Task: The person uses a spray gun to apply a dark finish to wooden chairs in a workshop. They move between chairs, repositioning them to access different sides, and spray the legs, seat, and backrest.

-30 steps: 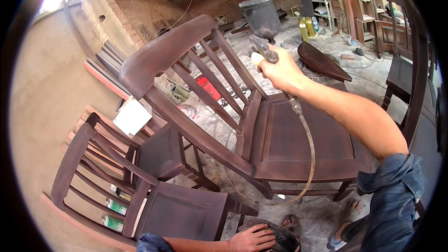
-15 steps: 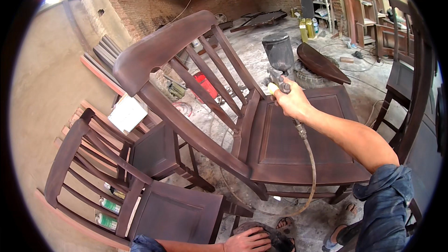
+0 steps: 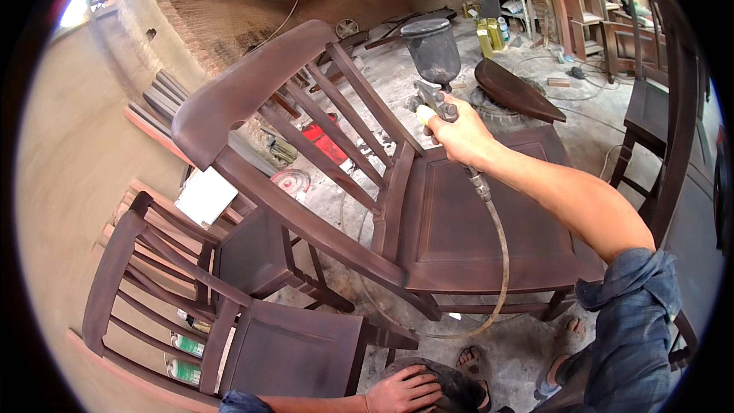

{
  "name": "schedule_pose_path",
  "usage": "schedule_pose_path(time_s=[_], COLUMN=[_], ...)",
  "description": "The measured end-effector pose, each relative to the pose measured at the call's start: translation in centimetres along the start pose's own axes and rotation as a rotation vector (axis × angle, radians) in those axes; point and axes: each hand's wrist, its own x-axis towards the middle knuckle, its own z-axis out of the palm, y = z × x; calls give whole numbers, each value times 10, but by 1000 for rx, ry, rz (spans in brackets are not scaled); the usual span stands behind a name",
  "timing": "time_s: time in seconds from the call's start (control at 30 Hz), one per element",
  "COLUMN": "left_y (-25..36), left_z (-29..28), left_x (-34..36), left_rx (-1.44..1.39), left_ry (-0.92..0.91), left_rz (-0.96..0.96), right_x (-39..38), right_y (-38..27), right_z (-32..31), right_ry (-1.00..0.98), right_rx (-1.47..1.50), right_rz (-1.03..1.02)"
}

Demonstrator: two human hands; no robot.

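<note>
In my right hand [image 3: 465, 138] is a spray gun [image 3: 434, 52] with a dark cup on top. Its hose [image 3: 501, 256] hangs from the grip and loops down toward the floor. The gun is over a dark brown wooden chair [image 3: 497, 214], apart from it, near where the slatted back joins the seat. No spray can be made out. At the lower edge my left hand [image 3: 404, 390] rests on my dark-trousered knee, its fingers spread out and holding nothing. Beside it, to the left, stands another dark chair [image 3: 294, 344].
A further chair [image 3: 256, 248] is behind the left one, by the wall. More chairs [image 3: 654, 118] crowd the right side. A dark half-round board [image 3: 516, 92] lies on a tyre beyond the seat. A red container [image 3: 325, 138] shows through the slats. Metal tins [image 3: 489, 37] stand farther back.
The spray gun in my right hand has moved left and slightly up and looks larger. The whole view has shifted a little. My left hand stays on the knee.
</note>
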Motion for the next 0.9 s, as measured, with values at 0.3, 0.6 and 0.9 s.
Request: schedule_pose_path(time_s=[0.3,0.6,0.9], left_y=[2,-7,-14], left_z=[0,4,5], left_x=[-4,3,-2], left_rx=[58,65,65], left_ry=[-33,-75,-38], left_rz=[-4,5,-12], right_x=[9,58,61], right_y=[-33,-57,-62], right_z=[-12,-14,-22], right_ry=[-82,-113,-230], right_rx=[305,378,446], right_rz=[-185,-204,-179])
